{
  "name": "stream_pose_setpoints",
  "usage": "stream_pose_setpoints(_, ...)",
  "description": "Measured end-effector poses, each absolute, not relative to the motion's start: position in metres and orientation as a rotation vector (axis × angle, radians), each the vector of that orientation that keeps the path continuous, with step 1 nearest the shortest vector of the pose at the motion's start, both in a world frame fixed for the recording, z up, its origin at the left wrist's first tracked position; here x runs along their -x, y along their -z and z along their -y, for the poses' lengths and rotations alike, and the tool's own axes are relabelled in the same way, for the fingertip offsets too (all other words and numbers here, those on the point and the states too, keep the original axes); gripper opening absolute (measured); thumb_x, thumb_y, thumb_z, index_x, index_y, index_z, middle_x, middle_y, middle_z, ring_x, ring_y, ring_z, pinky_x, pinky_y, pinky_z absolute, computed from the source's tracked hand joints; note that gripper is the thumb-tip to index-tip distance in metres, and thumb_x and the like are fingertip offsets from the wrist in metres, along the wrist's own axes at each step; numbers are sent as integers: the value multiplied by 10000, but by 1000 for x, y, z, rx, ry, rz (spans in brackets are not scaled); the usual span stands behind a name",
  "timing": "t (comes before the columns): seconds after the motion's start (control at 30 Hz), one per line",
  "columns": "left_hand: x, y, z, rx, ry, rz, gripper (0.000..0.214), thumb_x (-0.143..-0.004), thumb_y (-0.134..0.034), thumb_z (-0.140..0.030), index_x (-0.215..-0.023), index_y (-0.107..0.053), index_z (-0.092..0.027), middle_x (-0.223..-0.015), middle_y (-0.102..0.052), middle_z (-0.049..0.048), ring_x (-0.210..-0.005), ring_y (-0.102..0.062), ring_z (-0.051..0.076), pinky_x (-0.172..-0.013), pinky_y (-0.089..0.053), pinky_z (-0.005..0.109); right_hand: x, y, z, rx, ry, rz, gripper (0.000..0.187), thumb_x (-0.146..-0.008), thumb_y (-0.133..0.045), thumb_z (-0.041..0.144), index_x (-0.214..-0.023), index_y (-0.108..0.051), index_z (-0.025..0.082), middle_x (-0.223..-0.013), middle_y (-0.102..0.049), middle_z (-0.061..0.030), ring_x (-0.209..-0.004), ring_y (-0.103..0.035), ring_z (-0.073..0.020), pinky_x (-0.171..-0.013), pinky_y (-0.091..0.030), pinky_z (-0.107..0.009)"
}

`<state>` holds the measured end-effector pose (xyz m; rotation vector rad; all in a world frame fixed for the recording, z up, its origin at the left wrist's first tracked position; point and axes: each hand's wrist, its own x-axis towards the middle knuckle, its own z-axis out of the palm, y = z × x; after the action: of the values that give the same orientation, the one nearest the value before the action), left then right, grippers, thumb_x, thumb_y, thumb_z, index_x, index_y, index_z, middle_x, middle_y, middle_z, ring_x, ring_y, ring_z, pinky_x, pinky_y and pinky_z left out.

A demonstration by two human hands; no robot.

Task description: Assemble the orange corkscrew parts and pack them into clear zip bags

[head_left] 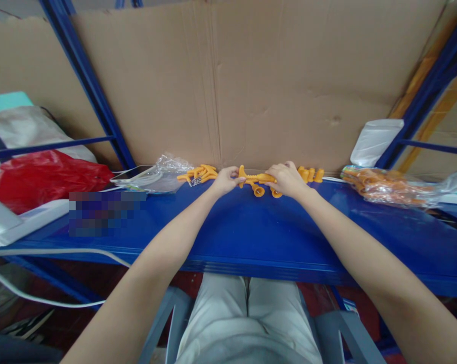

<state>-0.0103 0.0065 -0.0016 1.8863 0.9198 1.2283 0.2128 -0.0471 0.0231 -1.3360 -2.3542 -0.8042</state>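
At the back of the blue tabletop, my left hand (226, 182) pinches the end of a yellow-orange plastic piece (254, 178) with a crosswise handle and a ridged shaft. My right hand (289, 179) has its fingers closed around the other end of this piece, covering part of it. Just below sit two yellow cup-shaped parts (259, 191), one partly under my right hand. Left of my left hand lies a pile of curved yellow plastic parts (200, 174) with small metal chains. Short yellow cylindrical parts (312, 175) stand in a row beyond my right hand.
A cardboard sheet (270, 86) walls off the back of the blue table (251, 232). A clear bag of orange parts (383, 187) lies at right. Clear plastic packaging (156, 174), a red bag (46, 177) and a white cable (61, 251) are at left.
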Motion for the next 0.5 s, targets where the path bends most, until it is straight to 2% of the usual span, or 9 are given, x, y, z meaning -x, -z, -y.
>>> stream_pose_setpoints(0.2,9,2,-3,-1865,-1186,-960,139,-734,-683,-83,-831,-593,-123,-728,-673,19,-683,-653,134,-752,-546,329,-210,-24,51,1399,756,2373,252,-902,-522,300,-1049,-662,151,-1042,-690,-121,-993,-573,-264,-815,-256,-371)
stream_pose_setpoints(0.33,8,2,-2,-1820,-1215,-991,165,-751,-680,-81,-877,-584,-124,-795,-690,37,-717,-666,134,-755,-555,323,-210,-24,51,1411,725,2386,271,-901,-502,312,-1046,-665,150,-1041,-684,-127,-1002,-568,-267,-811,-253,-374)
stream_pose_setpoints(0.5,6,-1,-1,-1731,-1241,-1052,164,-784,-665,-77,-897,-558,-129,-779,-681,26,-673,-658,122,-689,-560,288,-210,-24,52,1428,684,2371,271,-876,-516,314,-1033,-676,161,-1029,-691,-130,-983,-583,-266,-812,-274,-373)
